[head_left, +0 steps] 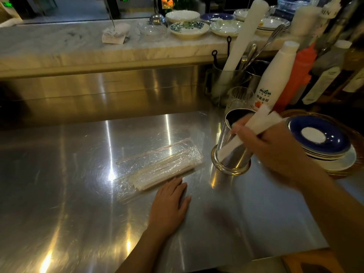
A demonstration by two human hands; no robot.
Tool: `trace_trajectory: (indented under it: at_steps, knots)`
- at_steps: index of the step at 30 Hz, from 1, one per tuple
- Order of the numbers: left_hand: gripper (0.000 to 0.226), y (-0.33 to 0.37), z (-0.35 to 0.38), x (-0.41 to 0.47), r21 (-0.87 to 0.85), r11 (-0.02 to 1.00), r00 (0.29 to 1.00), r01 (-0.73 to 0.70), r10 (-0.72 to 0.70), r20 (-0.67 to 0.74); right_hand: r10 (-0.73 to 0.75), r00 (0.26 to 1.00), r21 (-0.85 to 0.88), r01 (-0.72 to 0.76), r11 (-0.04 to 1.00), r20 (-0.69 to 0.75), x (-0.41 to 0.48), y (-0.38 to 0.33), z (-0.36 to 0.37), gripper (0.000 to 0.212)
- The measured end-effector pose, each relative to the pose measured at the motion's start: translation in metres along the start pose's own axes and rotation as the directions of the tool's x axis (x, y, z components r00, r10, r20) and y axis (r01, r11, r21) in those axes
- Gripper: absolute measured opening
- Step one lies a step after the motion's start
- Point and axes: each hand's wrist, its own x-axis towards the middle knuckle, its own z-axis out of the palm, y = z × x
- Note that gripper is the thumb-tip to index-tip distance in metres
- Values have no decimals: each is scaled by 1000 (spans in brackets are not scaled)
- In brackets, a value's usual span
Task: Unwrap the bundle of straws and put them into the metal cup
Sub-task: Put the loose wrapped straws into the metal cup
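A clear plastic wrapper (157, 166) lies flat on the steel counter with several paper-wrapped straws (167, 174) still inside it. My left hand (170, 203) rests flat on the counter, fingertips touching the wrapper's near edge. To the right stands the metal cup (232, 154), tilted toward me. My right hand (275, 152) grips a bunch of white straws (262, 121) just above the cup's rim, their lower ends near its mouth. The image is blurred there by motion.
A stack of blue and white plates (325, 142) sits right of the cup. Behind it stand a white bottle (275, 75), an orange bottle (299, 75), a glass (239, 97) and a utensil holder (222, 83). Bowls (189, 29) line the marble ledge.
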Motion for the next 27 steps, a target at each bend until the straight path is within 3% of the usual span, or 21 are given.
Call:
trace_trajectory:
  at_steps: [5,8,12,15,19,23,27]
  knots:
    - [44,1,0,0,2,1000,1000,6,-6,4,-141,920,11,156,988,-365,19,-13,-28,6]
    - [44,1,1,-1,6,1000,1000,11,-11,7,-73,874,-3,81,997,-480,30,1,-31,12]
    - [44,0,1,-1,8,1000,1000,16,-16,5,40,958,-366,-147,919,-283,42,35,-22,33]
    - [44,0,1,-2,11,1000,1000,17,-17,3,180,981,-589,-184,787,-67,47,53,-19,25]
    - [43,1,0,-2,9,1000,1000,10,-10,-4,325,937,-642,-170,747,130,55,57,-26,18]
    - [42,2,-2,-1,13,1000,1000,-1,1,-4,257,953,-609,-111,786,157,61,46,-29,20]
    - [39,6,-10,2,-37,999,1000,0,0,5,-12,999,-551,31,834,37,59,22,-15,20]
